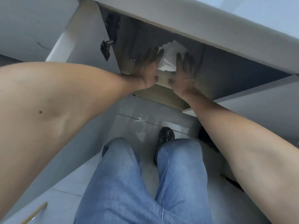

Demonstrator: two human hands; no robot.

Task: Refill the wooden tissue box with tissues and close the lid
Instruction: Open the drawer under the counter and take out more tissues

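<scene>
Tissues [168, 59] sit as a white, loosely squared stack inside the open cabinet [226, 68] under the counter [186, 21], straight ahead of you and slightly above your knees, resting near the front lip of the wooden shelf [163, 78]. Your left hand [145, 70] lies flat against the stack's left side, fingers extended and pointing into the cabinet; your right hand [184, 71] mirrors it on the right side, also flat and spread. Neither hand is clenched, and both look pressed against the stack from opposite sides rather than curled around it, though the dim interior hides whether the fingertips hook behind it. The stack's long axis appears to run away from you, into the cabinet, so it lies between your palms with its near end just beyond your thumbs. Both hands are about equally close; the left arm comes in at a wider angle across the open door [84, 46] with its hinge [106, 49]. The wooden tissue box itself is not visible, so you will probably have to draw the stack straight back toward your body, keeping the palms squeezed evenly so the loose sheets on top do not fan out or slide. Your jeans [145, 183] and one shoe [166, 136] show below on the tiled floor [68, 183].
</scene>
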